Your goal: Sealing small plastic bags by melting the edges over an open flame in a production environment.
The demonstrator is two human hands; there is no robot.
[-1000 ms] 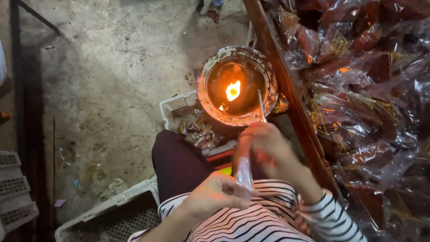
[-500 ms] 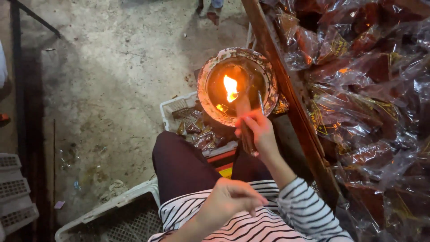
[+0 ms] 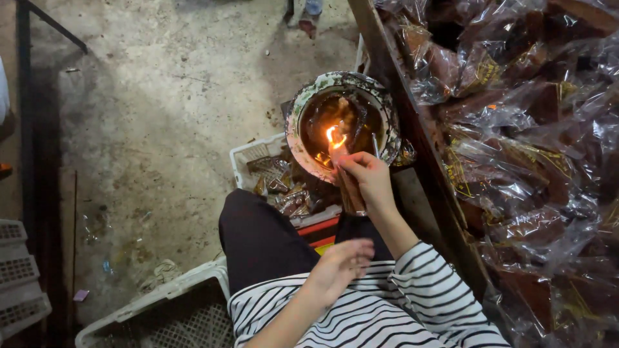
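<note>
Where flame meets bowl (image 3: 342,122), right hand (image 3: 367,177) pinching a packet (image 3: 345,174), its end glare-hidden; left hand (image 3: 338,267) slack, empty

The lower end of the narrow packet (image 3: 348,187) is covered by the right hand (image 3: 367,180), so its full length cannot be told; the left hand (image 3: 340,267) is blurred, and whether anything is held in it cannot be made out; the contents of the round pot (image 3: 309,96) are lost in dark and flame glare; the white crate (image 3: 161,309) is cut off by the bottom edge; the heap of clear bags (image 3: 535,148) runs past the right edge, its contents unreadable.
</note>
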